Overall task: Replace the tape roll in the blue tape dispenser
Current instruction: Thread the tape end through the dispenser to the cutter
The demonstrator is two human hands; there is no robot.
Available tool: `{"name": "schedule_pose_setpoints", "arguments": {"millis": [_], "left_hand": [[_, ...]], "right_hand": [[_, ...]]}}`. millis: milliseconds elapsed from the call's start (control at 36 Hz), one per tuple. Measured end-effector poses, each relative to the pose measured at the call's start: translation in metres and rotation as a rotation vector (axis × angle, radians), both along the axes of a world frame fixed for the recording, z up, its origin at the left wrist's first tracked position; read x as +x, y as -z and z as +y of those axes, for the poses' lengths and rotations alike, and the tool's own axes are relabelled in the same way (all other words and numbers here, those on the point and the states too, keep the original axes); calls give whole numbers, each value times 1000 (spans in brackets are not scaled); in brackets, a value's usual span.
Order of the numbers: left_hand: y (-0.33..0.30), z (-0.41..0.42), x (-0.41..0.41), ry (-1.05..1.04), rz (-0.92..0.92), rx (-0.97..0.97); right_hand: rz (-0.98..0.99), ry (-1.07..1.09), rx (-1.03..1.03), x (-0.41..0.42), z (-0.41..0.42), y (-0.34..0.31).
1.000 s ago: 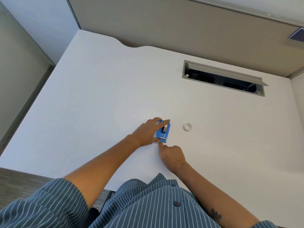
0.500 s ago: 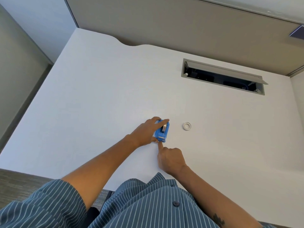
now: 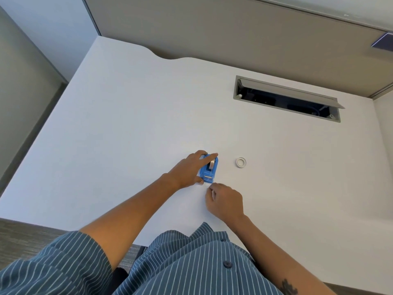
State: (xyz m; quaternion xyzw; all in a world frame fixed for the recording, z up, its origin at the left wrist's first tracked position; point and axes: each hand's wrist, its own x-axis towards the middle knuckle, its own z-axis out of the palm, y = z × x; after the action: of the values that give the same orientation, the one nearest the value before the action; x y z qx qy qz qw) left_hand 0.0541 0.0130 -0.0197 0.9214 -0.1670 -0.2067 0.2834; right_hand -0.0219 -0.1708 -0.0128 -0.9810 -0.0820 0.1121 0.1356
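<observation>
head view, looking down: the left hand (image 3: 188, 170) is clamped over the blue tape dispenser (image 3: 209, 169), pinning it to the white surface (image 3: 127, 124), index finger laid across its far end. the right hand (image 3: 225, 201) has drawn back from the dispenser's near end since half a second ago, when its fingertip pressed at the cutter — now its fingers are curled together just short of it, and whether they pinch a tape end i cannot tell. a roll already sits in the dispenser, so my guess is the tape is being threaded or tested, late in the job. a small white ring (image 3: 241, 162) — likely the spent core — lies apart to the right. farther back the surface has an open cable hatch (image 3: 287, 99), with a grey partition wall (image 3: 212, 28) behind it and carpet at the near left.
</observation>
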Motion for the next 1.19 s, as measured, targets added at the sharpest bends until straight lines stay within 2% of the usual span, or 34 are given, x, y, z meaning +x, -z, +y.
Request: {"name": "schedule_pose_setpoints", "arguments": {"millis": [83,194,722,1056,1194], "left_hand": [[-1,-1,0,1,-8,-4],[0,-1,0,5,-15,0],[1,-1,0,-10,1,-24],[3,-1,0,-1,-10,6],[2,0,-1,-10,0,9]], "right_hand": [[99,148,137,9,0,-4],[144,227,163,19,2,-3],[120,137,102,24,-2,7],[306,333,243,34,-3,3],[374,329,266,41,-6,2]]}}
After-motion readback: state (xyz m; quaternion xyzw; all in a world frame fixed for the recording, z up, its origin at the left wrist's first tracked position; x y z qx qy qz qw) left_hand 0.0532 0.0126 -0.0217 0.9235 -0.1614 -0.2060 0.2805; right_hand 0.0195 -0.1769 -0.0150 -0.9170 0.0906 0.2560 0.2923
